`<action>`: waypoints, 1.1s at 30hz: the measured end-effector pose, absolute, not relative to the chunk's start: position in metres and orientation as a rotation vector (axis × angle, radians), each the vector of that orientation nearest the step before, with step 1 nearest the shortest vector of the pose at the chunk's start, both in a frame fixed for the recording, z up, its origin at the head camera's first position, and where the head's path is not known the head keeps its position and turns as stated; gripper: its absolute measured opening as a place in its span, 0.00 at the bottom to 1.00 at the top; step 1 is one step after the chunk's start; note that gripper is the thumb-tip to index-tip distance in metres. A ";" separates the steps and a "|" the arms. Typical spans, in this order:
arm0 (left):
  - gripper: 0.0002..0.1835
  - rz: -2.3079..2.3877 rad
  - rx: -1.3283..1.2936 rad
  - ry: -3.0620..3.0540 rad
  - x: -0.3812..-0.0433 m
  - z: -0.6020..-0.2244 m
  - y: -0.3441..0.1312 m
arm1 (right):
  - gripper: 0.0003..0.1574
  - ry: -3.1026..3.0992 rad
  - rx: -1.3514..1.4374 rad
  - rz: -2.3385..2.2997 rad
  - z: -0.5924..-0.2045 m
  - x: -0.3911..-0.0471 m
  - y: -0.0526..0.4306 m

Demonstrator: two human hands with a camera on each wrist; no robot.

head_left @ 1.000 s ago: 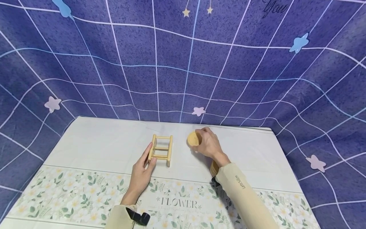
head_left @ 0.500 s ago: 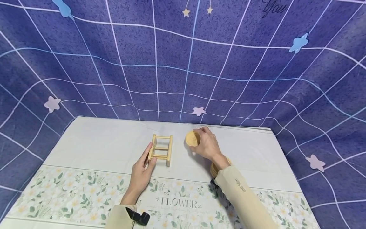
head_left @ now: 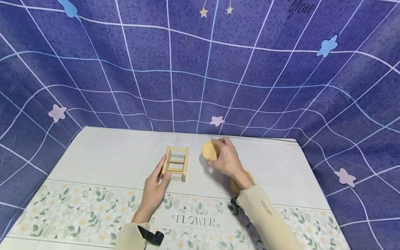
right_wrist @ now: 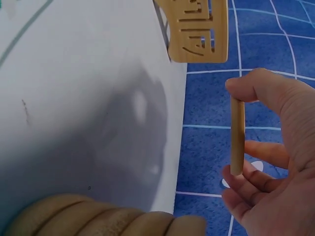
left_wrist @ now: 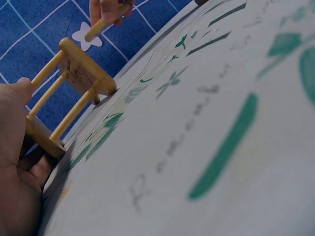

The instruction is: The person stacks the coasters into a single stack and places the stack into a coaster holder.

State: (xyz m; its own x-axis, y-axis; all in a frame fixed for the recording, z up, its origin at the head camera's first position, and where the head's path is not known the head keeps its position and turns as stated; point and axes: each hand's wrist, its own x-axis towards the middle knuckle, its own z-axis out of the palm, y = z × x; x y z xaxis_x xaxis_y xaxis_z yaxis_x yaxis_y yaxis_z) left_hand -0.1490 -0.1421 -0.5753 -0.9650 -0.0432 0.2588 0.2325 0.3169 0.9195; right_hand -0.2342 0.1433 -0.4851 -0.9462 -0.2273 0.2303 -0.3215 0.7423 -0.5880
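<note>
Here, pinches a round wooden coaster [head_left: 209, 151] by its rim between thumb and fingers of the right hand [head_left: 228, 159], raised off the white tablecloth [head_left: 268, 163] and to the right of a small wooden coaster rack [head_left: 176, 162]. Grips that rack with the left hand [head_left: 154, 191], thumb and fingers clamped about its left side. Given so narrow a hold, could drop the coaster through any slackening of the thumb, with only the rim to press on. Might also knock it against the rack's right side through a tilted approach, or skew the rack through an uneven squeeze from the left. On lowering the right wrist, risks toppling the stack of coasters [head_left: 235, 188], partly hidden beneath it in the head view. From above, shows the coaster's faintly marked face, yet not its clearance; edge-on in the right wrist view, reveals thumb at one end, fingers at the other, and open space between coaster and cloth. Brings out there, too, the rack's fretwork side panel [right_wrist: 189, 38] and the stack's ridged edges.
</note>
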 end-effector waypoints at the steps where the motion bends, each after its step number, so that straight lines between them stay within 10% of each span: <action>1: 0.35 -1.701 -0.171 -2.348 -0.149 -0.575 -0.142 | 0.52 -2.794 0.443 0.985 -0.484 -0.233 0.143; 33: 0.34 -1.705 -0.148 -2.365 -0.149 -0.575 -0.142 | 0.52 -2.695 0.380 1.127 -0.487 -0.197 0.162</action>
